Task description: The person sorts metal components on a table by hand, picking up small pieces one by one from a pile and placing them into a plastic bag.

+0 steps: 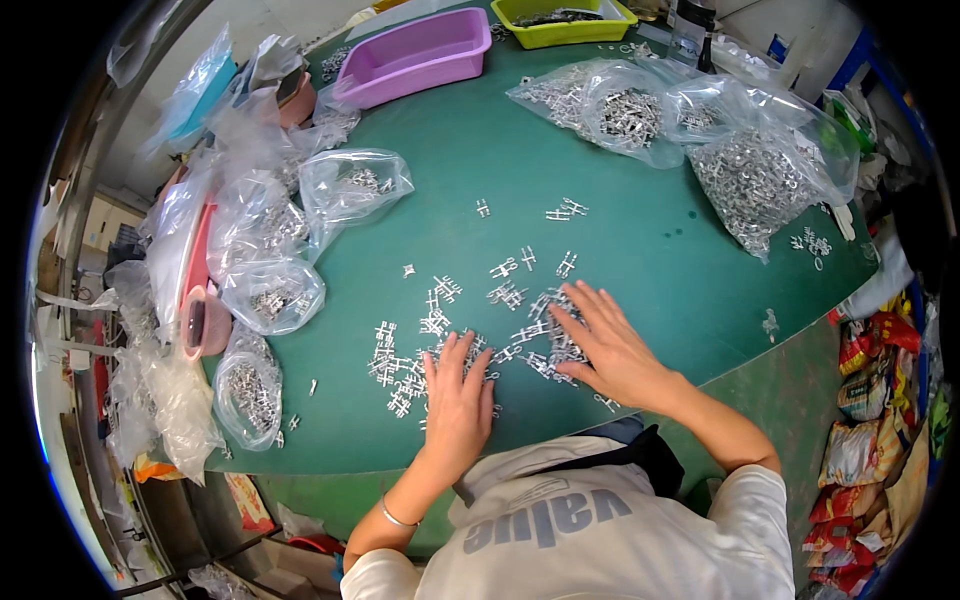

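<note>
Small silver metal pieces, many of them H-shaped, lie in loose piles on a green tabletop (400, 240). My left hand (458, 395) rests palm down with fingers stretched over the near edge of the left pile (385, 360). Under my right hand (620, 350), also palm down with fingers spread, is part of the right pile (540, 365). Neither hand grips anything, though pieces beneath the palms are hidden. Several stray pieces (504, 268) lie beyond my fingertips, and a pair (566, 210) sits farther off.
Clear plastic bags of silver pieces line the left edge, one bag (250, 395) nearest me. More full bags (755, 180) stand at the far right. A purple tub (415, 60) and a yellow-green tray (565, 30) are at the back. Colourful packages (855, 450) lie off the table's right side.
</note>
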